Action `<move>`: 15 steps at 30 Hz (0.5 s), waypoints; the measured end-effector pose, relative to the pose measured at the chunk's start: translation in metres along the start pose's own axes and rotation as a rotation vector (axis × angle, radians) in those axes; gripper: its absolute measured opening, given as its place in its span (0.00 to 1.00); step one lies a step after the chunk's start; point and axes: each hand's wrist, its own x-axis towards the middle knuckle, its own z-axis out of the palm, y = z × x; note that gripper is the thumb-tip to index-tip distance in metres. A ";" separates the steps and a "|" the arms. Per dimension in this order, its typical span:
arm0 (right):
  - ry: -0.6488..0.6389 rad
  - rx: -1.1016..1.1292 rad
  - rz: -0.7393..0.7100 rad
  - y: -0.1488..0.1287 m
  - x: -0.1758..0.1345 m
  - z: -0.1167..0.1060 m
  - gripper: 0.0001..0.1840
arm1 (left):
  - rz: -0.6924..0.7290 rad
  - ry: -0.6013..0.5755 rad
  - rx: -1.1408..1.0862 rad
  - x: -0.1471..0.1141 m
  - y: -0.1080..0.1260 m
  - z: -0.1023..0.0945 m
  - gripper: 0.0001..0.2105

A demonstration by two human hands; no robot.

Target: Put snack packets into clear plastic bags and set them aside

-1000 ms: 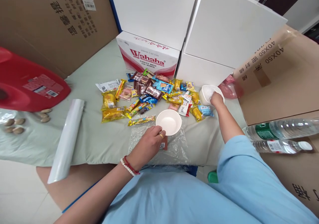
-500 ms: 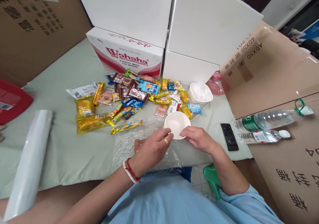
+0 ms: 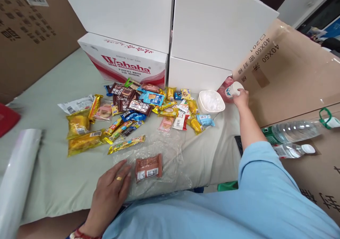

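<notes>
My right hand (image 3: 241,99) reaches to the far right and grips a white paper bowl (image 3: 233,89) with a blue pattern on its side. The bowl is tilted and held at a pink translucent plastic item (image 3: 224,94); I cannot tell whether they touch. My left hand (image 3: 111,185) lies on the cloth at the front edge, fingers stretched out and holding nothing. Just right of it, a brown snack packet (image 3: 148,167) with a barcode lies on a clear plastic sheet (image 3: 174,161).
Several wrapped snacks (image 3: 130,106) are heaped mid-table before a Wahaba carton (image 3: 124,63). A white tub (image 3: 211,102) with whitish plastic inside stands at right. Water bottles (image 3: 297,131) and a partly hidden phone (image 3: 238,145) lie at right, a plastic roll (image 3: 18,171) at left.
My right hand has carried the paper bowl from the front middle to the far right and tipped it. My left hand has let go of the bowl and moved down left, uncovering the brown packet.
</notes>
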 end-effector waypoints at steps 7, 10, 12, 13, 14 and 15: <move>-0.203 -0.097 -0.018 -0.005 -0.008 0.030 0.21 | 0.051 -0.008 0.161 -0.014 0.006 0.014 0.15; -0.212 -0.150 -0.007 -0.002 -0.008 0.039 0.15 | 0.060 -0.025 0.153 -0.010 0.003 0.012 0.15; -0.187 -0.160 -0.012 0.002 -0.007 0.040 0.15 | 0.064 -0.044 0.131 -0.008 -0.001 0.011 0.15; -0.179 -0.164 -0.017 0.004 -0.006 0.039 0.15 | 0.062 -0.045 0.130 -0.008 -0.002 0.011 0.15; -0.172 -0.168 -0.021 0.006 -0.006 0.037 0.15 | 0.053 -0.042 0.138 -0.008 -0.003 0.011 0.15; -0.159 -0.173 -0.025 0.009 -0.005 0.035 0.16 | 0.042 -0.038 0.151 -0.009 -0.004 0.012 0.15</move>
